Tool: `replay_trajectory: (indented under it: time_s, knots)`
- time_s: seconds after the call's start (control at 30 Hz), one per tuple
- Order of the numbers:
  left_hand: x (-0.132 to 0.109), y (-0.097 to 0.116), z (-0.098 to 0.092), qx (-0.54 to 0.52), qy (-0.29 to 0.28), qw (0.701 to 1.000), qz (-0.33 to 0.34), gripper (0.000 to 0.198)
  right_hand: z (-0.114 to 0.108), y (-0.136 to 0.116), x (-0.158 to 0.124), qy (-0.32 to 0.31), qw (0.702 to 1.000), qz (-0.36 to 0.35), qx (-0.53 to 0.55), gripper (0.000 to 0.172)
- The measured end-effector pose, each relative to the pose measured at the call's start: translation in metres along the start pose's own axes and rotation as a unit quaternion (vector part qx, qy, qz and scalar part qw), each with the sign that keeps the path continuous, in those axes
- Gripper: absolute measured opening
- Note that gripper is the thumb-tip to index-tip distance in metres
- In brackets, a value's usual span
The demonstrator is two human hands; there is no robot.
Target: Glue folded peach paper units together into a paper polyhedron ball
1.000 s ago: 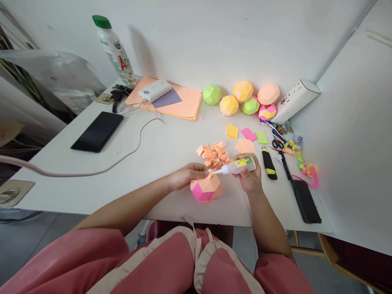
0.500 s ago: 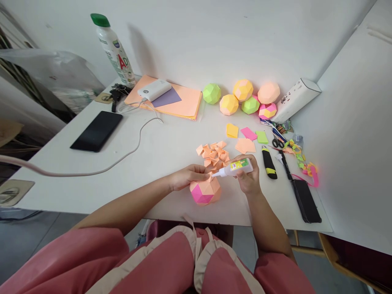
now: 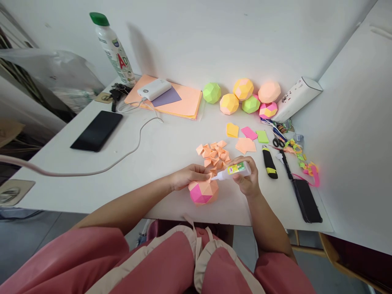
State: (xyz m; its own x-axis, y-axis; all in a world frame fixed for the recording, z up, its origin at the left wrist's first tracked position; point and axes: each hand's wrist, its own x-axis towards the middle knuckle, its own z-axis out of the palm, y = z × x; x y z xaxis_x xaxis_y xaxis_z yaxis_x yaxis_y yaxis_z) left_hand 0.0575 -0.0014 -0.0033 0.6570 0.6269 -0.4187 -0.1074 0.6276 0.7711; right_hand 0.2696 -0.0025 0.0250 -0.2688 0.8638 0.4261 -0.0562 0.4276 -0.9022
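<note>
My left hand (image 3: pixel 193 176) is closed at the top of a faceted paper ball (image 3: pixel 204 192), peach with a magenta patch. Its fingertips pinch the ball near a raised peach flap; whether that flap is joined to the ball I cannot tell. My right hand (image 3: pixel 249 179) grips a white glue bottle (image 3: pixel 235 170) with a yellow and green label. The bottle is tilted, its narrow nozzle touching or very near the flap. Just behind lies a heap of folded peach paper pieces (image 3: pixel 214 154), partly hidden by my hands.
Finished paper balls (image 3: pixel 229 103) stand along the wall. Flat paper stacks (image 3: pixel 245 145), a utility knife (image 3: pixel 270 162), scissors (image 3: pixel 278 142) and a black phone-like object (image 3: pixel 307 200) lie rightward. Leftward are a tablet (image 3: pixel 97 130), a cable (image 3: pixel 137 143), a power bank (image 3: pixel 154 89) and a bottle (image 3: pixel 118 57).
The glue bottle in my right hand has shifted slightly left and down, its nozzle lower along the flap. The paper ball has moved a little left. My left hand stays nearly still.
</note>
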Motion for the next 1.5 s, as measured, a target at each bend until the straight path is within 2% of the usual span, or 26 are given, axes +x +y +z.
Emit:
replay_trajectory:
  time_s: [0.2,0.43,0.77,1.07,1.17,1.3,1.5]
  knots:
    - [0.0002,-0.0010,-0.0008,-0.011,-0.009,1.000,0.004,0.025,-0.0004,-0.0011,-0.0002,0.030,0.999,0.002,-0.043,0.030]
    - [-0.0003,-0.0020,-0.0027,0.002,-0.009,1.000,-0.003,0.025,-0.0013,-0.0025,0.0001,-0.013,1.000,0.007,0.000,0.028]
    - [0.0013,-0.0002,-0.0029,-0.013,-0.008,1.000,-0.005,0.023,0.0003,-0.0021,-0.0008,0.029,0.999,0.014,-0.039,0.031]
    - [0.0003,-0.0008,-0.0031,-0.084,-0.005,0.996,0.032,0.023,-0.0013,0.0034,-0.0001,0.027,0.985,0.108,0.134,0.026]
    - [-0.0002,-0.0005,-0.0027,-0.089,-0.006,0.995,0.042,0.024,0.0008,0.0020,0.0017,0.046,0.980,0.129,0.148,0.022]
    - [-0.0016,-0.0001,-0.0011,-0.087,-0.012,0.995,0.051,0.024,0.0023,0.0002,0.0051,0.066,0.973,0.165,0.148,0.026]
    - [-0.0021,-0.0013,-0.0012,-0.100,-0.011,0.993,0.058,0.023,-0.0026,0.0010,0.0076,0.044,0.970,0.176,0.161,0.029]
